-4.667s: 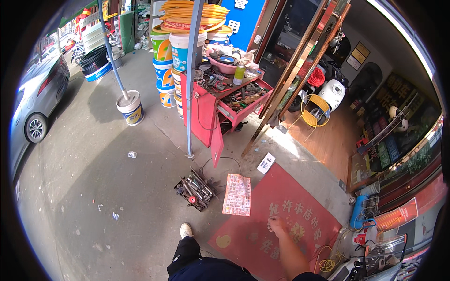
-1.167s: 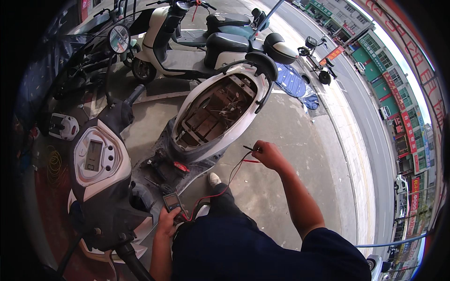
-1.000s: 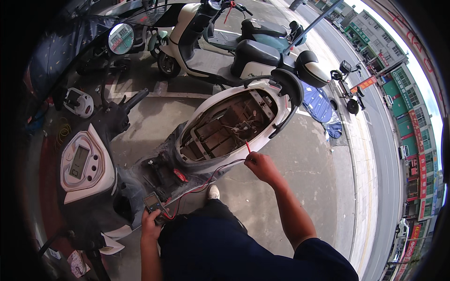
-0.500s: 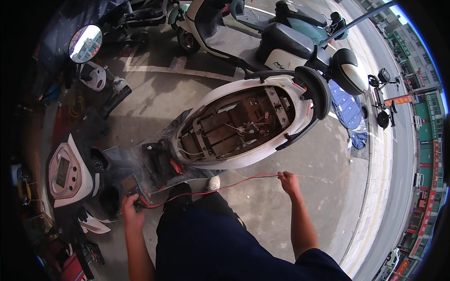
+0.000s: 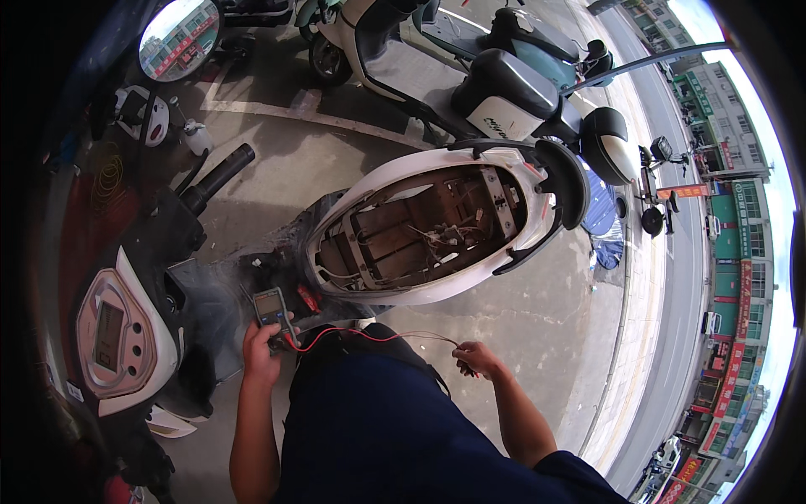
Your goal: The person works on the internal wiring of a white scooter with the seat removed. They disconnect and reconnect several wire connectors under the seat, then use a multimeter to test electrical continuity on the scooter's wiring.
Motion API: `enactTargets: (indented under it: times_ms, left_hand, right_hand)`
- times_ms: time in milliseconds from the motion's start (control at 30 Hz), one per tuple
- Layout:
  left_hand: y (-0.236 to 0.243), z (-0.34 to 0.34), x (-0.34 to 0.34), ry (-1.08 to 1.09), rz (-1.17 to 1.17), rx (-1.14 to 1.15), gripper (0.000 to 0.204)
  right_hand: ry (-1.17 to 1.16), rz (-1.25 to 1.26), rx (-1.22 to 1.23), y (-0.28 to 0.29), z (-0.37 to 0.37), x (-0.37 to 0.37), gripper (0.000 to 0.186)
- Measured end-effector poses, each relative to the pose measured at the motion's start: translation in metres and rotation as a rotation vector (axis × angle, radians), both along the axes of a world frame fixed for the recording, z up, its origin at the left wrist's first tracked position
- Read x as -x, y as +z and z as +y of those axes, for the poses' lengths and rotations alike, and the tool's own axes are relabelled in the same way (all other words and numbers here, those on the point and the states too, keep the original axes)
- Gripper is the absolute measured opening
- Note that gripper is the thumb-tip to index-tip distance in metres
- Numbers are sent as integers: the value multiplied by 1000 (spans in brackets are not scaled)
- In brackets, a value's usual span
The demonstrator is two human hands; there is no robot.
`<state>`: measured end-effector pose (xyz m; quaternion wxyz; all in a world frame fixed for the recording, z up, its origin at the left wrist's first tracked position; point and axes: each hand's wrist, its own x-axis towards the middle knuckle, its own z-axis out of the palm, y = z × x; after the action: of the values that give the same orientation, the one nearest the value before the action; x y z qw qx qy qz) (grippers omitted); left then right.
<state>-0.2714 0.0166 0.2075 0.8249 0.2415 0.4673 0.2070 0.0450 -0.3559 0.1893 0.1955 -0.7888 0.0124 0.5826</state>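
Note:
My left hand (image 5: 263,351) is wrapped round a grey multimeter (image 5: 270,308) with a small screen, held over the scooter's footboard. From the meter's lower end, red and dark test leads (image 5: 369,333) run in a slack curve to my right hand (image 5: 476,360). My right fingers are closed on the leads, with red probe ends showing just below them. Both hands are on the near side of a white electric scooter (image 5: 420,290). Its seat is off, so the brown open compartment (image 5: 395,244) shows loose wires (image 5: 445,235) and metal brackets.
The scooter's handlebar grip (image 5: 218,178), display panel (image 5: 109,336) and round mirror (image 5: 179,40) stand at the left. A red tool-like object (image 5: 309,298) lies on the footboard. Other scooters (image 5: 504,101) are parked beyond. Blue sheeting (image 5: 603,210) lies at the right, near the road.
The multimeter in my left hand has moved right and away from me, over the footboard. My right hand has come left and nearer, so the leads hang slacker. The whole view has shifted.

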Motion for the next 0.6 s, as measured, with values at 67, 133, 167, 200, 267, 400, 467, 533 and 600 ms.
enactTargets:
  times_ms: [67,133,167,200,267,400,467,533,600]
  left_hand:
    - [-6,7,7,-1,0,2,46]
    - [-8,11,11,-18,7,15,45]
    - [-12,11,15,-14,12,20,45]
    - [-17,10,16,-11,11,25,45]
    - [-23,8,17,0,20,32,44]
    - [-24,-1,12,19,75,31,44]
    - [-19,-5,4,32,103,30,44]
    - [-7,-9,-8,52,139,34,45]
    - [3,-18,-15,72,164,24,46]
  right_hand:
    - [-2,-37,-25,11,23,5,26]
    - [-30,-63,-56,12,30,6,29]
    - [-13,-64,-59,11,32,7,29]
    - [4,-70,-60,10,32,4,29]
    - [45,-81,-51,7,28,-1,30]
    - [67,-47,10,-2,22,-15,31]
    - [83,-8,63,-10,19,-27,30]
    - [201,24,-22,-29,14,-40,28]
    - [275,71,-105,-38,20,-53,33]
